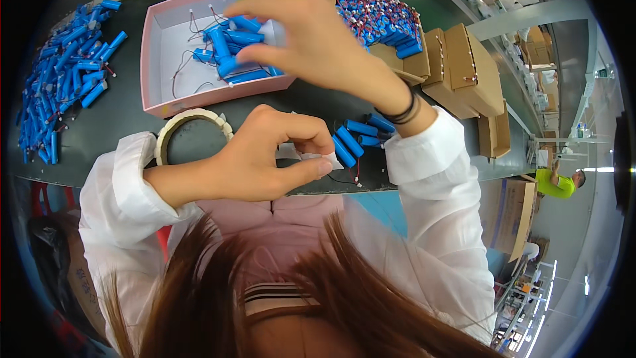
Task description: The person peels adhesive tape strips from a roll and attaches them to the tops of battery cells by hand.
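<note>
On my feed I see a dark table (86, 149) with a pink box (218, 98). The right hand (305, 36) hangs open above the box's blue cylinders (219, 42), while the left hand (255, 159) (near the table's edge) pinches a small white piece (335, 158)

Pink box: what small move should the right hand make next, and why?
Probably close the right hand on one blue cylinder in the pink box: it appears open over them, seemingly holding nothing, while the left hand pinches a small white piece.
</note>
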The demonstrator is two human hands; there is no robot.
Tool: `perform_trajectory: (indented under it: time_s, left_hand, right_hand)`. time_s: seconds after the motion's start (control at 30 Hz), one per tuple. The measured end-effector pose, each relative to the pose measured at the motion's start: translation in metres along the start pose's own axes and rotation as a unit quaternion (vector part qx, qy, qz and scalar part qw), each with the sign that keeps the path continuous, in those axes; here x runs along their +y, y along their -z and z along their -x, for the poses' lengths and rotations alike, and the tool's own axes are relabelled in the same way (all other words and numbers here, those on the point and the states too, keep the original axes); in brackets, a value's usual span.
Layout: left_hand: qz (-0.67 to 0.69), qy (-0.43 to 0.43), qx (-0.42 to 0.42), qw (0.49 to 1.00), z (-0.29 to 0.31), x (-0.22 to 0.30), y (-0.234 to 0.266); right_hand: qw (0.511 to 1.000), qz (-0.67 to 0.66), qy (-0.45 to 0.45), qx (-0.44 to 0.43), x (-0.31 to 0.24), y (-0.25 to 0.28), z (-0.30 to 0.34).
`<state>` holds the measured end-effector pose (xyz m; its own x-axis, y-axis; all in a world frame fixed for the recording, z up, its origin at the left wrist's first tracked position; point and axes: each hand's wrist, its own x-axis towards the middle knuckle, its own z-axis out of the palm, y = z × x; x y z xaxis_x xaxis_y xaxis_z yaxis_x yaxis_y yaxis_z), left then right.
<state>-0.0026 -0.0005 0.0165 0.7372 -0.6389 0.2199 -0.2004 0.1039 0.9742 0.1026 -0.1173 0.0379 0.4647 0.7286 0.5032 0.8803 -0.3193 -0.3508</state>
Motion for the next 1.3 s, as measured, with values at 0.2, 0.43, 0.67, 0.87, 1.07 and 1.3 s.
perform_trajectory:
  time_s: [0.2,0.43,0.67,0.87,1.07,1.3]
  left_hand:
    - [0.014,-0.008,0.024,1.0,0.0,-0.006,0.004]
    - [0.136,-0.002,0.055,0.989,-0.003,-0.01,0.006]
    - [0.205,0.087,0.065,0.973,-0.004,-0.005,0.007]
    - [0.214,0.079,0.079,0.97,-0.002,-0.005,0.005]
    - [0.232,0.063,0.081,0.967,-0.001,-0.004,0.005]
    - [0.132,-0.051,0.064,0.988,0.001,-0.007,0.003]
  right_hand:
    - [0.947,-0.148,-0.225,-0.173,-0.025,0.078,0.051]
    - [0.938,-0.152,-0.213,-0.228,-0.051,0.074,0.116]
    - [0.974,-0.056,-0.082,-0.203,-0.047,0.053,0.125]
    - [0.946,0.126,0.044,-0.294,-0.047,0.048,0.113]
    - [0.971,0.052,0.013,-0.232,-0.033,0.05,0.115]
    - [0.977,-0.128,-0.149,-0.088,-0.019,0.038,0.119]
